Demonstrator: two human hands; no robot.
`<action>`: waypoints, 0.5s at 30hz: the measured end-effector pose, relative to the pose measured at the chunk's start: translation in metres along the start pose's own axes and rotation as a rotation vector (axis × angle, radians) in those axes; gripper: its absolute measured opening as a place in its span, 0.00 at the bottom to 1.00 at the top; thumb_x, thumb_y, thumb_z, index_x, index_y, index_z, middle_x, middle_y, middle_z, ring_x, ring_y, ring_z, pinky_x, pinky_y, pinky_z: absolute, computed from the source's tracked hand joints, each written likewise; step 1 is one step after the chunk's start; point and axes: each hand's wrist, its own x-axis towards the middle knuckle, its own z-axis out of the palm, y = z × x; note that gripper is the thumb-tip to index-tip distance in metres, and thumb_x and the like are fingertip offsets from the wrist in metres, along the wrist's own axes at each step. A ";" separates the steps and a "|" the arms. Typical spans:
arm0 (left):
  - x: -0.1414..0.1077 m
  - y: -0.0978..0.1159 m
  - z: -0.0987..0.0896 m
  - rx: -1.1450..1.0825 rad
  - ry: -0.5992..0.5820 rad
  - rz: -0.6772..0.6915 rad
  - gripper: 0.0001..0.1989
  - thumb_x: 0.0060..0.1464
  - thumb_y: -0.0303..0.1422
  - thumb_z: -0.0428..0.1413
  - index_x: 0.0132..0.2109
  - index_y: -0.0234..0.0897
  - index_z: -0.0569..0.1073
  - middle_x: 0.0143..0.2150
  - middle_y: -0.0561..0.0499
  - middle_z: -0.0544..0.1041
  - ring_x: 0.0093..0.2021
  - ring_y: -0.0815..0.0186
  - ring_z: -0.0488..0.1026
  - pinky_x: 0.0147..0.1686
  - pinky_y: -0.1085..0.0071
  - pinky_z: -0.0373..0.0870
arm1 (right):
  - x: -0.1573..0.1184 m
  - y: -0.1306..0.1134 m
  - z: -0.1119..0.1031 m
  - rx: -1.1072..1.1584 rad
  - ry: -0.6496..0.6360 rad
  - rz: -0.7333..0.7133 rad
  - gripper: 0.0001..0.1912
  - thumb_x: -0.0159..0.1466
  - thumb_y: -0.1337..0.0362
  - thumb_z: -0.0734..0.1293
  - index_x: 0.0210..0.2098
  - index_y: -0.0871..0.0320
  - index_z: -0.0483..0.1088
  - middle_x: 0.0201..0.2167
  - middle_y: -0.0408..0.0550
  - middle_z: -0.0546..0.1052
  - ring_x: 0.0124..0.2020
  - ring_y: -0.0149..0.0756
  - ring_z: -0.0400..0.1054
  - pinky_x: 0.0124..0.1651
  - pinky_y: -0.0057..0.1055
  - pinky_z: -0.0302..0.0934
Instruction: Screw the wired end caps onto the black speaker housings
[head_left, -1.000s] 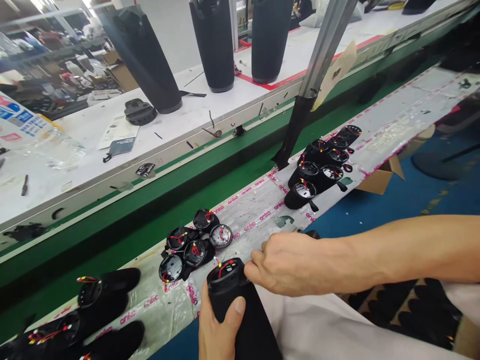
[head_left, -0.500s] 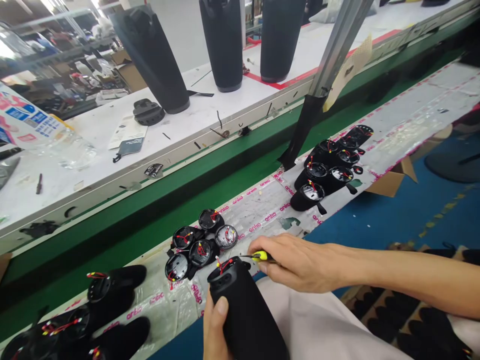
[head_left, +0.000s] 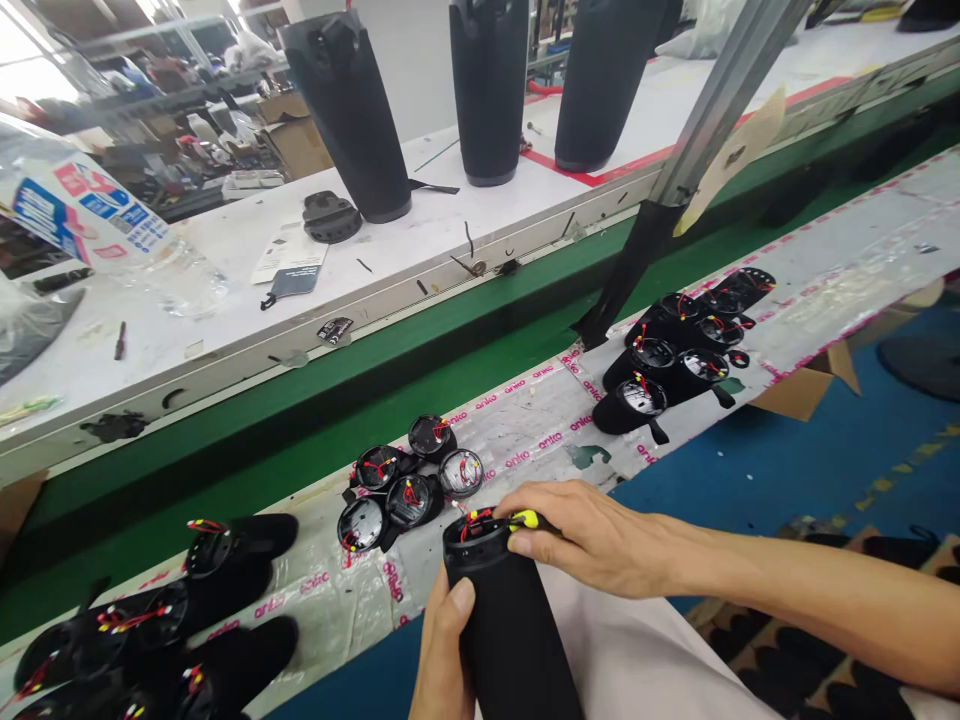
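Note:
My left hand (head_left: 446, 640) is wrapped round a black cylindrical speaker housing (head_left: 517, 630), which is tilted with its open end up. Red wires with small connectors (head_left: 474, 520) poke out of that end. In my right hand (head_left: 574, 525) is a screwdriver (head_left: 525, 519) with a yellow and black handle. The handle lies at the rim of the housing, and its tip is hidden by my fingers and the rim. My right index finger reaches over the open end. Just beyond, a cluster of similar housings (head_left: 409, 500) stands with wires showing.
More housings lie at the lower left (head_left: 217, 640) and stand farther right (head_left: 664, 360) on the plastic-covered ledge (head_left: 525, 430). A white bench (head_left: 420, 220) behind carries tall black cylinders (head_left: 487, 100), a black cap (head_left: 330, 215) and a plastic bottle (head_left: 127, 220). A metal post (head_left: 720, 110) rises beside it.
The housing has turned in my left hand and its open end sits slightly farther right. My right hand has come closer over the rim with the screwdriver. The whole view has shifted slightly.

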 end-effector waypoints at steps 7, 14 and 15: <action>0.000 0.005 -0.002 -0.089 -0.032 0.050 0.38 0.53 0.50 0.70 0.69 0.48 0.78 0.68 0.45 0.81 0.75 0.36 0.68 0.76 0.44 0.59 | 0.014 0.026 0.014 0.426 -0.008 0.084 0.21 0.72 0.43 0.70 0.42 0.56 0.71 0.31 0.40 0.71 0.31 0.34 0.63 0.36 0.31 0.60; -0.003 0.010 -0.003 -0.066 -0.147 -0.002 0.37 0.45 0.51 0.77 0.60 0.39 0.85 0.57 0.38 0.87 0.65 0.33 0.78 0.69 0.45 0.71 | 0.030 0.044 0.026 0.677 -0.174 0.180 0.32 0.66 0.31 0.71 0.44 0.55 0.67 0.26 0.38 0.69 0.26 0.33 0.64 0.28 0.29 0.59; -0.003 0.008 -0.003 -0.082 -0.148 -0.013 0.38 0.43 0.52 0.77 0.60 0.39 0.85 0.57 0.38 0.87 0.65 0.33 0.78 0.68 0.45 0.71 | 0.032 0.043 0.027 0.679 -0.188 0.181 0.33 0.66 0.30 0.70 0.46 0.55 0.67 0.26 0.37 0.69 0.26 0.33 0.64 0.28 0.29 0.60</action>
